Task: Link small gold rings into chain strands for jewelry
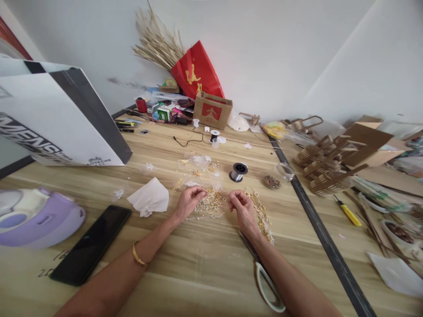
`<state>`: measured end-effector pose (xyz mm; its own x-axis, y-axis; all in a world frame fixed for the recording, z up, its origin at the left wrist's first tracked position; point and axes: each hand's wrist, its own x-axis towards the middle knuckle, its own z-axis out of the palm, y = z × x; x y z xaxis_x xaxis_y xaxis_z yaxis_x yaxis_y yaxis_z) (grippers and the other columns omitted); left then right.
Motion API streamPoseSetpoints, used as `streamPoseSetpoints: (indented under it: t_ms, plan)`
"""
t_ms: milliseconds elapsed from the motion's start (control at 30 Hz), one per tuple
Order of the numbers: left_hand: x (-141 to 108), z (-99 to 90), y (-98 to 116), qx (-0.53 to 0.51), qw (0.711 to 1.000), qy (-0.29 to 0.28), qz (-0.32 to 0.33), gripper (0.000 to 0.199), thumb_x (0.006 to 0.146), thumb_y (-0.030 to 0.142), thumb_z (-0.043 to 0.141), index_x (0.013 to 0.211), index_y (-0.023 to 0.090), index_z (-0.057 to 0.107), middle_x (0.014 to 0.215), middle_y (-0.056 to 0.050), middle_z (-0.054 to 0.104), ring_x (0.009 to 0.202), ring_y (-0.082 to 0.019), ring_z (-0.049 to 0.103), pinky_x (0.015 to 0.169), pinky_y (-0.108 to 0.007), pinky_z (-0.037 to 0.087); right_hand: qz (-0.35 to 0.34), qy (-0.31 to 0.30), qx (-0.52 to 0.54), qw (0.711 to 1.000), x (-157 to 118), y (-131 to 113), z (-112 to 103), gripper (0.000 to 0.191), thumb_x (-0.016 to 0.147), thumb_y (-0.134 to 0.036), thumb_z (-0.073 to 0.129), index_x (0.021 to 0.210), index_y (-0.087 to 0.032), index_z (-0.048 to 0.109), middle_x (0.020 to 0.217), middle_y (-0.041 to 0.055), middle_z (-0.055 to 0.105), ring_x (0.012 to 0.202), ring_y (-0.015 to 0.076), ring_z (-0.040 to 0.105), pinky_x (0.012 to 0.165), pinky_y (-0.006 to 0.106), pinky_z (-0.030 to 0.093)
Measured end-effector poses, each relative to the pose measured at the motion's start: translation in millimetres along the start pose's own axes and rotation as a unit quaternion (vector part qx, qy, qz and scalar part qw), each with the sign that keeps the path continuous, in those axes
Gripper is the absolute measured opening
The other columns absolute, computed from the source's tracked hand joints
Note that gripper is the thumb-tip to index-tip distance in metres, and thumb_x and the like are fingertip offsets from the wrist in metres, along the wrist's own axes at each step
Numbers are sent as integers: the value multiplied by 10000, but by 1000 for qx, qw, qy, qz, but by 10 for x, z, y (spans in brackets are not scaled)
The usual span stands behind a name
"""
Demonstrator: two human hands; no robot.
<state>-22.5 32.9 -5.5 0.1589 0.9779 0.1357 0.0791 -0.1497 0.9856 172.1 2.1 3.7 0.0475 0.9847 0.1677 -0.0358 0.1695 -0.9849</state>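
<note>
Legible: "MENS", "OYECHE" on tall white-and-grey box.
Handwritten "16", "25" on wood-grain surface; gold script on red bag, digits on small green-and-white carton unclear.

We are looking at a small craft workspace, laid out on a pale wood-grain table against a plain whitish wall; whether the room belongs to a home or a workshop, we cannot tell. The supplies show us the craft side: a loose pile of tiny gold and silver-coloured pieces, a bundle of gold and clear beaded strands, a black spool of silvery thread or wire and long scissors with white-and-dark handles. To the right we see small brown slatted baskets and a yellow-handled cutter. Among these everyday things, we notice a black smartphone and a glossy red carrier bag.
</note>
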Motion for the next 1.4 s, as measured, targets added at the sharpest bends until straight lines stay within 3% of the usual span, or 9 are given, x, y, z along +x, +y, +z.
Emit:
streamPoseSetpoints:
  t_ms: [233, 467, 700, 833, 1033, 1233, 1400]
  plan:
    - [-3, -7, -6, 75, 997, -9, 26, 183, 783, 281, 581, 783, 122, 673, 754, -55, 668, 703, -152, 578, 650, -240, 434, 12, -6, 59, 998, 5, 27, 8, 232, 797, -381, 601, 714, -178, 523, 537, -47, 463, 471, 86, 396, 458, 207, 320]
    - [-31, 11, 48, 87, 995, -40, 32, 177, 791, 262, 566, 808, 116, 664, 763, -56, 672, 693, -151, 589, 640, -237, 453, 4, -15, 61, 998, 0, 30, 9, 243, 793, -397, 613, 714, -182, 532, 514, -48, 469, 449, 85, 392, 454, 217, 308]
    - [-29, -1, 10, 129, 989, -51, 50, 164, 810, 244, 552, 819, 129, 669, 798, -53, 689, 736, -159, 612, 670, -244, 465, 9, -17, 63, 998, -1, 20, 11, 246, 788, -400, 620, 721, -182, 528, 502, -50, 462, 437, 82, 383, 441, 220, 283]
    - [-41, 19, 14, 180, 980, -55, 69, 147, 815, 214, 548, 831, 147, 678, 859, -53, 700, 822, -177, 623, 763, -280, 464, 8, -19, 68, 997, -6, 13, 15, 229, 794, -380, 614, 722, -180, 528, 501, -50, 467, 438, 80, 383, 446, 217, 286]
    - [-146, 166, 60, 283, 929, -100, 215, 112, 789, 146, 589, 854, 178, 675, 948, -57, 656, 982, -200, 550, 940, -371, 398, 6, -27, 67, 997, -6, 20, 15, 224, 804, -370, 606, 721, -179, 526, 505, -51, 469, 439, 79, 386, 447, 215, 296]
    - [-291, 297, 95, 426, 851, -181, 247, 117, 855, 192, 532, 882, 173, 645, 974, -64, 566, 1019, -215, 465, 957, -413, 358, -3, -24, 57, 998, -2, 35, 17, 223, 812, -368, 600, 715, -182, 524, 501, -54, 464, 440, 80, 384, 446, 214, 306]
    - [-310, 328, 60, 442, 841, -186, 250, 198, 897, 175, 452, 790, 160, 618, 891, -58, 550, 942, -200, 446, 910, -384, 371, -4, -27, 52, 998, 8, 41, 16, 219, 819, -357, 598, 712, -179, 529, 498, -53, 462, 439, 80, 384, 445, 215, 300]
